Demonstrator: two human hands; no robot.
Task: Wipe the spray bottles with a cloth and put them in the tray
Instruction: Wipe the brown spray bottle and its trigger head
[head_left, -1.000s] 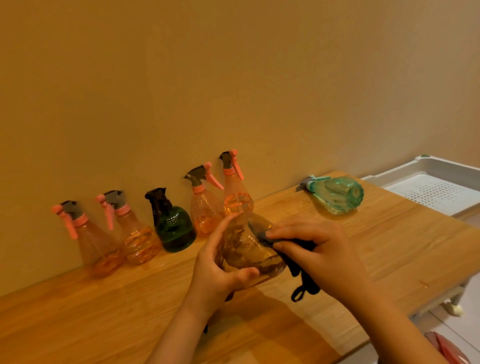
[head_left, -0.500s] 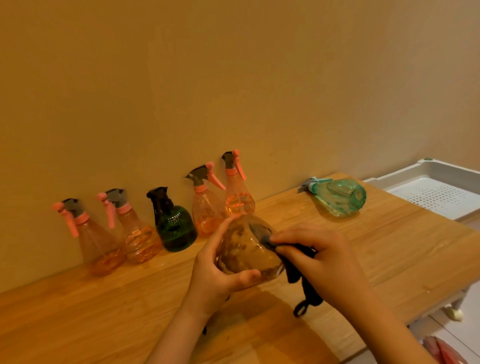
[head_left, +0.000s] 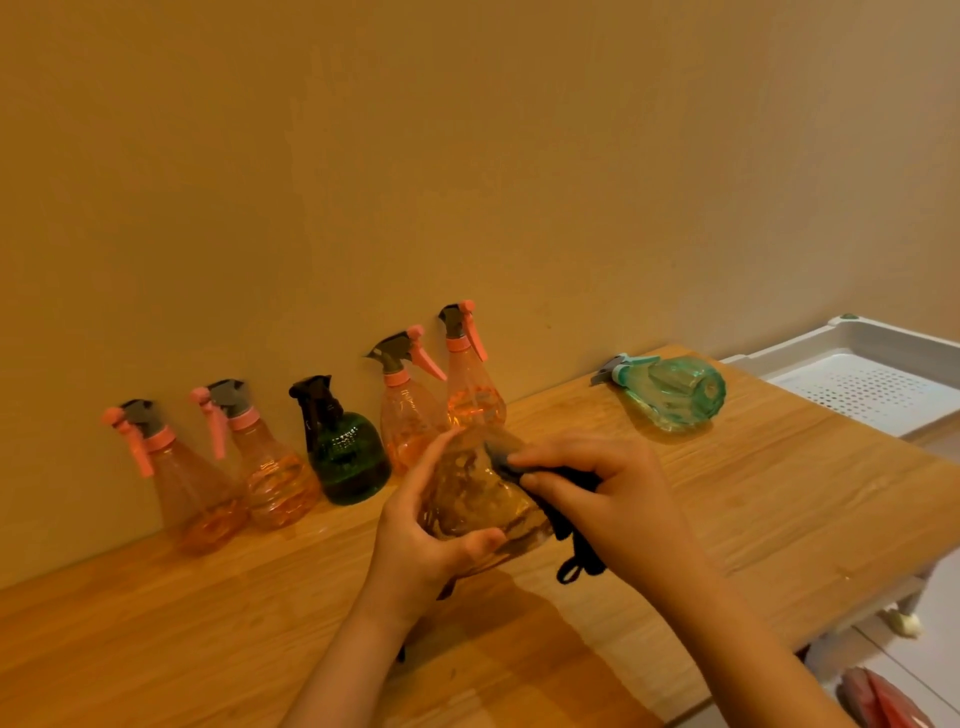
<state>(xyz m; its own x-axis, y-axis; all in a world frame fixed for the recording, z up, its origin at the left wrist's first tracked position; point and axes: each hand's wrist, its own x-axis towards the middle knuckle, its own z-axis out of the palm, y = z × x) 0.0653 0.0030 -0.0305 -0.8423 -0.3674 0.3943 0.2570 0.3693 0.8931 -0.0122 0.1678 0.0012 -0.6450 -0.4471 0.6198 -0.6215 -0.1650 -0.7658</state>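
Holding the see-through amber plastic spray bottle (head_left: 480, 499) above the wooden table (head_left: 779, 499), the left hand (head_left: 421, 545) wraps round it – its base points up at the camera, long axis running down and toward the person. The right hand (head_left: 618, 499) pinches a dark cloth (head_left: 571, 519) vs. the bottle's right side. The white plastic tray w/ holes (head_left: 872, 384) sits far right, nearer the right hand – nothing seen inside it.

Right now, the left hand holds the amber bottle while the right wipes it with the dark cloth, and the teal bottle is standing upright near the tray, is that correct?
Not quite: the teal bottle lies on its side on the table near the tray, as the head view shows. The left hand does hold the amber bottle while the right hand wipes it with the dark cloth.
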